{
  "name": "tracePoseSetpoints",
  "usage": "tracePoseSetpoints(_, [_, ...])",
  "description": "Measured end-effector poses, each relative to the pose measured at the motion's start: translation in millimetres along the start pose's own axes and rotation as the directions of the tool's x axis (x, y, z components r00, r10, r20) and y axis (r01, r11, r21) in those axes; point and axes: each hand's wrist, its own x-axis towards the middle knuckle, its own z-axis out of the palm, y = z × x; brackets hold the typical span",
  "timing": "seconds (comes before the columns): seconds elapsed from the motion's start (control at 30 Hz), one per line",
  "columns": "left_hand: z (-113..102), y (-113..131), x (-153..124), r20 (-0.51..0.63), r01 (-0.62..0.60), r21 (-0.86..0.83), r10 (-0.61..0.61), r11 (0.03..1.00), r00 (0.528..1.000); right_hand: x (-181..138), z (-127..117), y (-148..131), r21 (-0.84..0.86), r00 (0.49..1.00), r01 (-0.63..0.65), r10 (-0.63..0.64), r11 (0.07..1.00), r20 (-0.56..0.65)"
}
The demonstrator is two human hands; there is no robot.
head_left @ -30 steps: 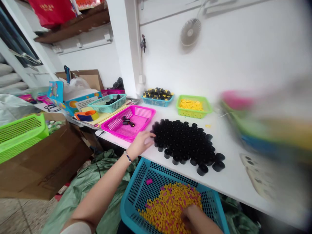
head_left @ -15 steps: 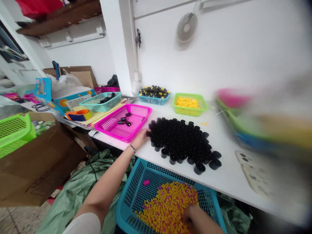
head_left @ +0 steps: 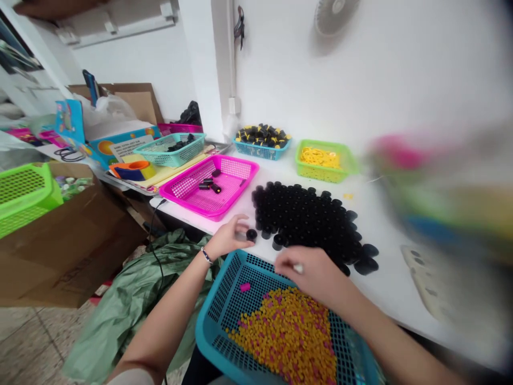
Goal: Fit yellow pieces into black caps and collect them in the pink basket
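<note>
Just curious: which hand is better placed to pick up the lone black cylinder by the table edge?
Left, probably: the left hand is open right beside that black cylinder, while the right hand seems to pinch a small pale piece above the blue basket.

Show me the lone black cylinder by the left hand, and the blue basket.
Lone black cylinder (head_left: 251, 235): head view, on its top end.
Blue basket (head_left: 222, 289): head view, on its left mesh wall.
</note>
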Motion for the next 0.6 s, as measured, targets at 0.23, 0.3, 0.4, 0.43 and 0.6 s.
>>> tracePoseSetpoints(0.23, [1, -1, 2, -0.009, -0.005, 0.066, 0.005, 0.998, 1.0, 116, 3, -1, -0.336, 0.974, 0.069, 0.009, 0.939, 0.226])
tracePoseSetpoints(0.3, [0, 1, 2, -0.012, -0.014, 0.089, 0.015, 0.996, 1.0, 125, 8, -1, -0.37, 0.964, 0.095, 0.007, 0.924, 0.265])
tracePoseSetpoints(0.4, [-1, 2, 1, -0.012, -0.028, 0.106, 0.029, 0.994, 0.999, 127, 11, -3, -0.406, 0.958, 0.12, 0.002, 0.906, 0.286])
tracePoseSetpoints(0.43, [-1, 2, 1, -0.011, -0.028, 0.11, 0.03, 0.994, 0.999, 128, 10, -4, -0.419, 0.955, 0.127, 0.002, 0.899, 0.295])
tracePoseSetpoints(0.6, [-1, 1, 2, -0.033, -0.019, 0.134, 0.024, 0.991, 0.999, 134, 11, -11, -0.496, 0.938, 0.16, 0.025, 0.854, 0.346])
